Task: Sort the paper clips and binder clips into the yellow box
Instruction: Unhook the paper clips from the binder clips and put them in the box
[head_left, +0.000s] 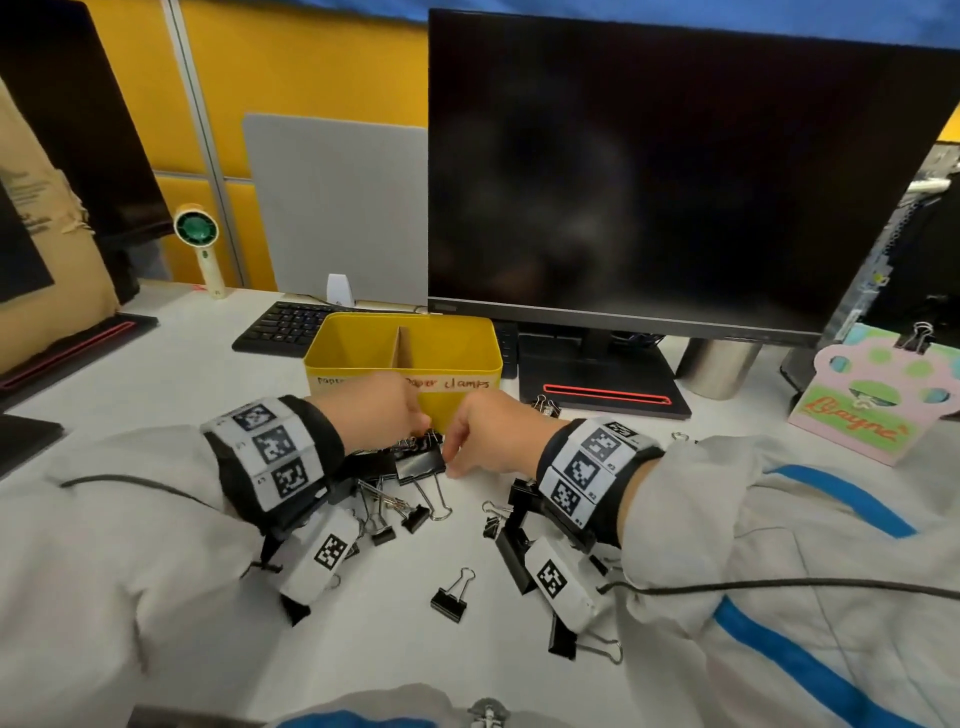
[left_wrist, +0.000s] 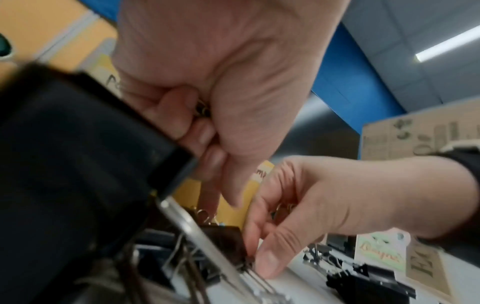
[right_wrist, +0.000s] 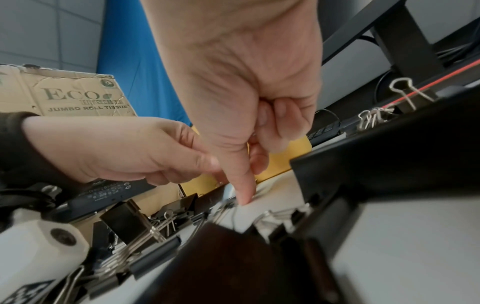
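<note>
The yellow box (head_left: 470, 332) stands on the desk, split by a divider into two labelled halves. Just in front of it lies a heap of black binder clips (head_left: 384, 506). My left hand (head_left: 415, 428) hovers over the heap with its fingers curled on a small metal clip (left_wrist: 203, 109) against the palm. My right hand (head_left: 451, 460) pinches the right end of a large black binder clip (head_left: 421, 462) lying on the desk; its thumb (right_wrist: 244, 197) points down at the tabletop. The same pinch shows on the large clip (left_wrist: 226, 236) in the left wrist view.
Loose binder clips lie near me (head_left: 452, 592) and under my right wrist (head_left: 582, 642). A keyboard (head_left: 283, 325) and a dark monitor (head_left: 675, 171) on its stand base (head_left: 597, 387) sit behind the box. A pink card (head_left: 878, 400) stands at the right, a cardboard box (head_left: 47, 249) at the left.
</note>
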